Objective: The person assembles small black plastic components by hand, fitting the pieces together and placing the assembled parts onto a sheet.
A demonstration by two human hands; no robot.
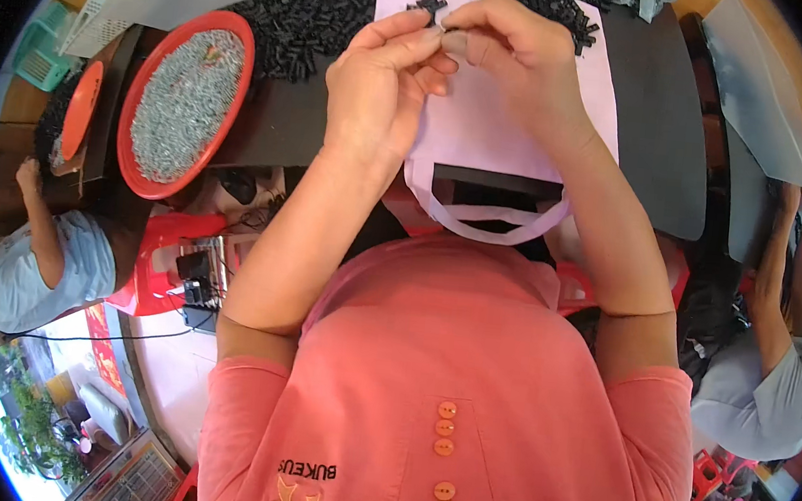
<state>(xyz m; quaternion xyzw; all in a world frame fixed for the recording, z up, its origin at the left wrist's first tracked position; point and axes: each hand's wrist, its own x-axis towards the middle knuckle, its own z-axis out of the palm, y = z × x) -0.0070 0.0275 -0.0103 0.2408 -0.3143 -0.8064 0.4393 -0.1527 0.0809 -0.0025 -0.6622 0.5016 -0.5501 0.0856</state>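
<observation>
Over a lilac cloth bag (487,143) spread on the dark table, my two hands meet fingertip to fingertip. My left hand (378,81) is closed, thumb and fingers pinched together. My right hand (530,66) pinches from the other side, and a tiny light-coloured bit shows where the fingertips touch. What each hand holds is too small and covered to name. Small black pieces (429,5) show just beyond my left fingertips; I cannot tell whether they are held or lie on the bag.
A red basin (129,155) of small silvery metal parts stands at left. Heaps of small black plastic pieces (302,22) lie beyond it and at the far right (561,7). Other people work at the left (57,259) and right (761,387). The bag's handle (479,231) hangs over the near edge.
</observation>
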